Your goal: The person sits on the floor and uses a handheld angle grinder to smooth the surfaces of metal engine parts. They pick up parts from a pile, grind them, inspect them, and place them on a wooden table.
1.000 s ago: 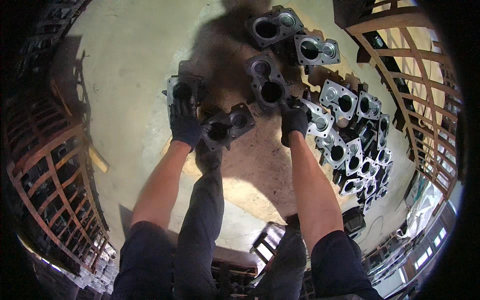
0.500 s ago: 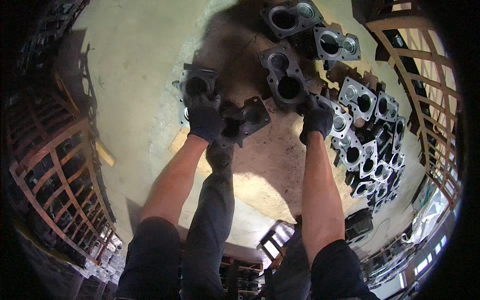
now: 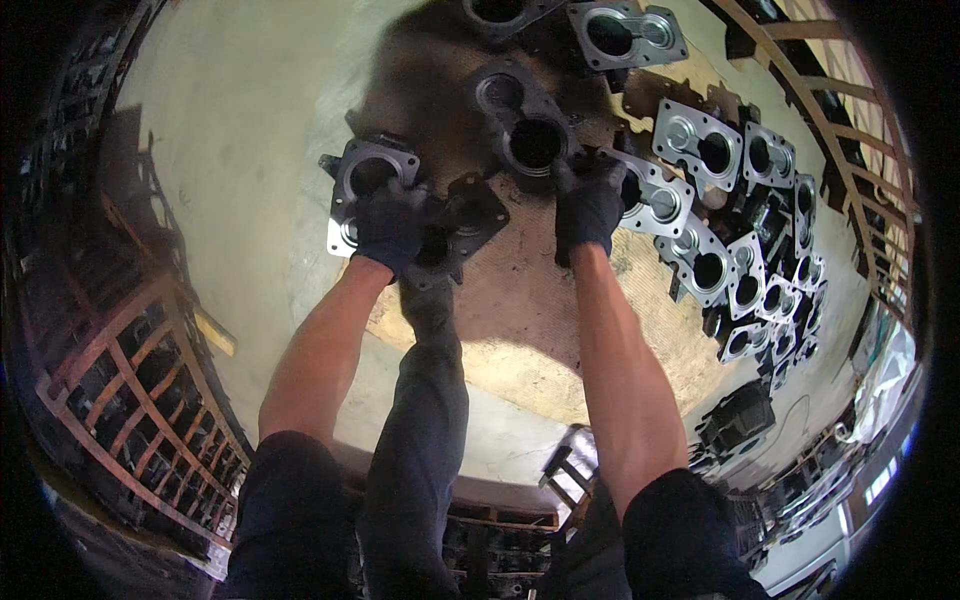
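Note:
My left hand point(image 3: 391, 228), in a dark glove, is closed on the near side of a grey metal casting point(image 3: 350, 165) with a large round opening; the fingers partly hide it. Just right of that hand lies a darker casting point(image 3: 482, 208) with a pointed, drilled flange. My right hand point(image 3: 588, 208), gloved too, has its fingers curled at the near right corner of a two-holed casting point(image 3: 520, 98) in shadow. Close to the right of this hand lies a brighter casting point(image 3: 672, 190) with a machined face.
Many similar castings point(image 3: 698, 128) spread over the floor to the right, two more at the top. A slatted rusty rack point(image 3: 110, 330) stands left, another point(image 3: 840, 90) right. Brown sheet material point(image 3: 540, 350) covers part of the floor. My leg point(image 3: 425, 400) is between my arms.
The view has shifted, so the floor castings appear further left and higher. The casting at my left hand has turned slightly and come nearer me. My right hand stays at the same casting corner.

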Demonstrator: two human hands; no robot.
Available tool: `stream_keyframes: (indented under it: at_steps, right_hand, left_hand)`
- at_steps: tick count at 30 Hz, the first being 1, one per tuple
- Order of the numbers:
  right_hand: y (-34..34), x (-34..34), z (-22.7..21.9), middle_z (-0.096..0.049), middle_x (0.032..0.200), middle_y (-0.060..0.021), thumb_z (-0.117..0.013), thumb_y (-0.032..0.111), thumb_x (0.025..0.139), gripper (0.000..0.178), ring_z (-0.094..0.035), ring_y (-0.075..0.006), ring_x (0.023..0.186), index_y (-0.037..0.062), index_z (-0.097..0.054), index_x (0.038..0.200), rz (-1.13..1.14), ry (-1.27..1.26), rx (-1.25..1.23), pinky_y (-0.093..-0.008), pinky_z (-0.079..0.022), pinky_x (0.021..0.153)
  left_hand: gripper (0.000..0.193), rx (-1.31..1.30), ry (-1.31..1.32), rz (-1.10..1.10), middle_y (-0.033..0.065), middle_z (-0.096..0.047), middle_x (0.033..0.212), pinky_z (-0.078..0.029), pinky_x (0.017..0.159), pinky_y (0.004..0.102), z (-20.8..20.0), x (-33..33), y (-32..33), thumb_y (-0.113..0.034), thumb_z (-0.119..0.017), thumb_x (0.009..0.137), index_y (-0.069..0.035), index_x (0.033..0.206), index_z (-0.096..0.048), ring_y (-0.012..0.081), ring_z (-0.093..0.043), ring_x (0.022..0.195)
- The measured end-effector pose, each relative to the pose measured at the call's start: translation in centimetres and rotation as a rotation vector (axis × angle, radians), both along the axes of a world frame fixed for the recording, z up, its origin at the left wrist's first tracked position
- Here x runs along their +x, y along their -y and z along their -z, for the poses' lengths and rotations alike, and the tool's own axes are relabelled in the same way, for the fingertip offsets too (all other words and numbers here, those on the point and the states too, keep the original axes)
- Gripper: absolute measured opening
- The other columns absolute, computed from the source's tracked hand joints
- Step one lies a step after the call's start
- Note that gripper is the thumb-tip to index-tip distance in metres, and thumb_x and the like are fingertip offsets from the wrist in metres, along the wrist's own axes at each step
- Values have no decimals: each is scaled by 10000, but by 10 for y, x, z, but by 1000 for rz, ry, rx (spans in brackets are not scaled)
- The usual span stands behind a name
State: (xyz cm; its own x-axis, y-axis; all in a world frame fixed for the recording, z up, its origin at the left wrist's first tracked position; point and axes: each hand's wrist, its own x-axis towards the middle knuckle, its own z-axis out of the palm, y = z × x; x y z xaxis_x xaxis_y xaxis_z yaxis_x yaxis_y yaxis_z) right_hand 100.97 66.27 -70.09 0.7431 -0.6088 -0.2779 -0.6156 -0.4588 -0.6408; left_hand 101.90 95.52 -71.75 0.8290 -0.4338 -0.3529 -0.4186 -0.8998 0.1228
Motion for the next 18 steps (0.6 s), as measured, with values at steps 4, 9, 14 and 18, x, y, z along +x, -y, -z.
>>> stream_keyframes:
  at_steps: [4, 9, 14, 18]
  right_hand:
    - [6, -78, -44, -656, 1231, -291, -799, 318, 847, 707, -656, -431, 1092, -69, -516, 1366, -144, 110, -104, -473, -534, 940]
    - [33, -228, -51, -577, 1370, -326, -762, 378, 860, 803, -580, -459, 1252, -93, -463, 1438, 18, -287, 59, -470, -465, 1074]
    - [37, -304, -74, -658, 1261, -295, -775, 371, 868, 727, -675, -378, 1102, -99, -539, 1370, 42, -430, 144, -424, -536, 927]
    - [63, -321, -114, -635, 1319, -281, -756, 359, 879, 695, -673, -377, 1142, -47, -540, 1400, 248, -400, 371, -434, -541, 963]
  left_hand:
    - [267, -249, 91, -62, 225, -695, 988, -510, 830, 507, 13, -7, -5, -274, -576, 963, -55, 1047, -704, 405, -652, 944]
    - [621, -31, -335, -188, 177, -420, 1580, -282, 1222, 440, -55, 8, 45, -335, -557, 1029, -92, 1570, -374, 341, -392, 1449]
    - [528, -173, -581, -265, 180, -442, 1552, -286, 1221, 422, -95, -21, 92, -234, -539, 1046, -51, 1527, -419, 337, -382, 1455]
    - [483, 56, -465, 32, 202, -511, 1479, -357, 1168, 444, -132, -71, 160, -166, -522, 1032, -38, 1493, -455, 375, -441, 1400]
